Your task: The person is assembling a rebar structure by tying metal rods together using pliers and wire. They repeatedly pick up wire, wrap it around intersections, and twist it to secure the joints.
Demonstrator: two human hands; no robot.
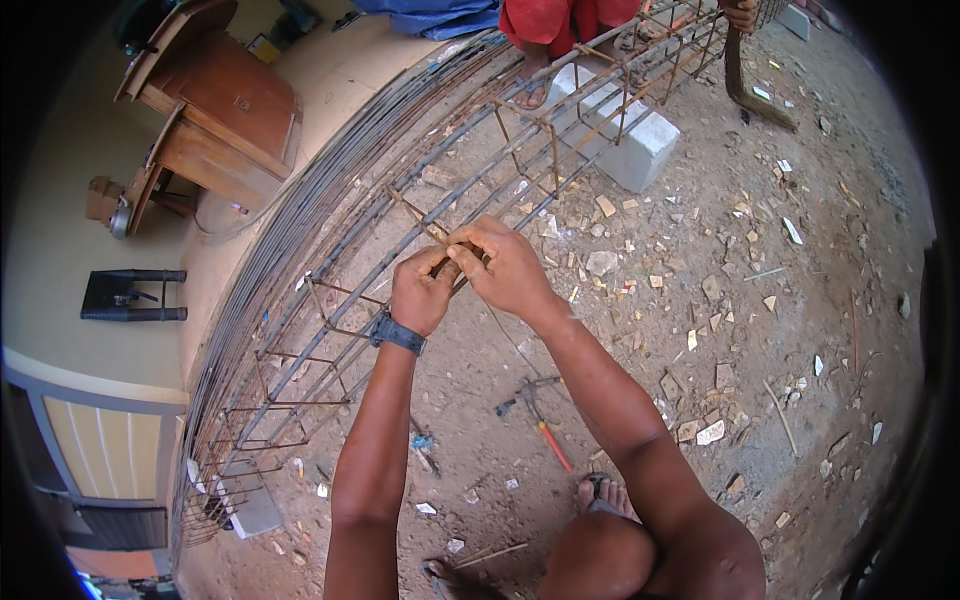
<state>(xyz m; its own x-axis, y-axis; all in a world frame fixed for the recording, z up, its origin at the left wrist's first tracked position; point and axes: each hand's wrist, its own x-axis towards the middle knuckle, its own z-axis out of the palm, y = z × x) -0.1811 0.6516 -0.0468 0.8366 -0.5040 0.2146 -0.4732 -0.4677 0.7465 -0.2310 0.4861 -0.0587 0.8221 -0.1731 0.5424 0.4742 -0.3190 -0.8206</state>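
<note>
Chip-strewn dirt [770, 290] beside pale floor [345, 85], both hands [512, 275] in pinch grip on rebar cage [554, 160]

At the upper left, a brown wooden piece of furniture [230, 100] stands on a pale floor [330, 95] by a cream wall [60, 240]. Near it are a small brown box [103, 198] and a metal pot [120, 222]. Lower down is a black stool-like frame [133, 295], then a grey-framed panel [105, 450] in cream.

A blue sheet [430, 20] lies bunched at the top edge. Beside it is another person in red clothing [540, 25], wearing sandals, near a pale block [645, 150]. Broken tile pieces [711, 433] and a thin stick [781, 417] litter the dirt ground [640, 310].
</note>
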